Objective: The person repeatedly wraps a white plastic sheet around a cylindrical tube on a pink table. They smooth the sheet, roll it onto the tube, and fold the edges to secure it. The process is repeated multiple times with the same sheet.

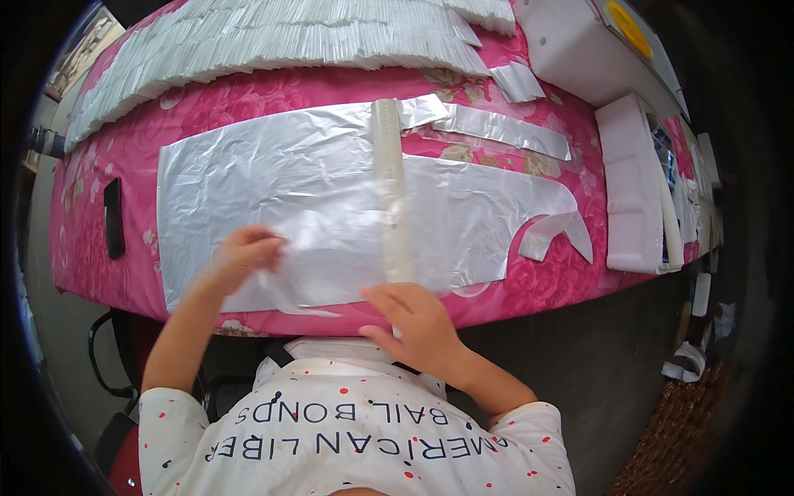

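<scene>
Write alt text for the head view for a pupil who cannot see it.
A person's blurred left hand is over shiny silvery sheeting, the right hand at the near end of a long pale ruler. White stacks line the far side of the pink flowered tablecloth.

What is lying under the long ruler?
Silvery sheeting shows on both sides of the ruler, spread on a pink flowered cloth. What lies directly beneath the ruler is covered.
</scene>
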### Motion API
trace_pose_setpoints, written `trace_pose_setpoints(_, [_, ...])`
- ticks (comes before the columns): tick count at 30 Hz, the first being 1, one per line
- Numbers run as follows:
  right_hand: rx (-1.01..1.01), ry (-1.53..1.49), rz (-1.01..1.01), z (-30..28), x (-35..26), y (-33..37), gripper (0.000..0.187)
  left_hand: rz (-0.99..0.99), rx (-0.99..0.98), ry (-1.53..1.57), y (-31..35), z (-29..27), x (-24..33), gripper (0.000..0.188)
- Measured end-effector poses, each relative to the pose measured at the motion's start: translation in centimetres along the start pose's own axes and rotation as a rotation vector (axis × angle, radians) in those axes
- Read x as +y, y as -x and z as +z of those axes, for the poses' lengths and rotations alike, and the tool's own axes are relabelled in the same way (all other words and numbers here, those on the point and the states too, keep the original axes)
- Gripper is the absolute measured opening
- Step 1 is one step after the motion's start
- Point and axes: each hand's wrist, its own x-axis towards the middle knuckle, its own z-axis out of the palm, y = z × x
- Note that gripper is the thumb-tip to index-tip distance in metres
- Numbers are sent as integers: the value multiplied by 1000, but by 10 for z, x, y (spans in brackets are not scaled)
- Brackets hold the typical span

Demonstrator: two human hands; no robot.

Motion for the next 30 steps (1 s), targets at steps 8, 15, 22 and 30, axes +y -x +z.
trace_pose_setpoints(8, [-258,193,692,-10,6,40,51,15,187,-381,35,-108,-11,23])
trace_pose_setpoints(15, [-326,112,808,2,9,43,52,690,821,-1343,22,-63,14,36])
trace_pose_setpoints(22, [-396,98,843,-4,10,43,51,900,186,-1000,-43,104,-16,58])
trace_pose_setpoints(30, [-432,97,681,-15,31,9,50,771,263,-1339,-60,128,-30,60])
